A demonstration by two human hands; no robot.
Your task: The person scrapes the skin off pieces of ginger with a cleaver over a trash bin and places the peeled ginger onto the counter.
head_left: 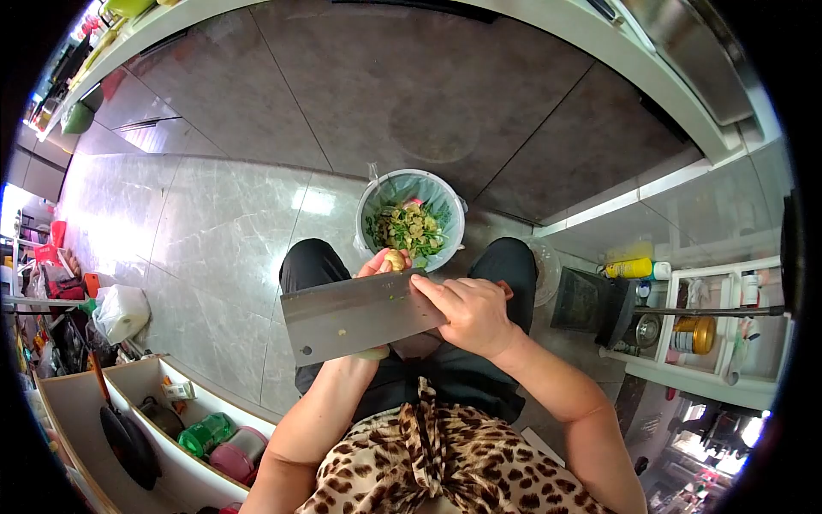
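Note:
In my right hand (473, 315) is a broad-bladed cleaver (355, 319), its brown handle end showing beside the knuckles and my index finger laid along the blade. The blade lies across my lap and has small bits stuck to it. Most of my left hand (373, 265) is hidden behind the blade; its fingertips are closed around a small, knobbly, yellow-brown piece of ginger (394, 259) at the blade's upper edge. Just beyond stands a round waste bin (363, 224), lined with a bag and holding green leaves and yellowish scraps.
Dark cabinet fronts (360, 86) rise behind the bin. At lower left, an open drawer (184, 385) holds a black pan (128, 445) and a green bottle (205, 434). A white shelf unit (685, 373) with jars stands at right. Grey tiles (223, 231) cover the floor.

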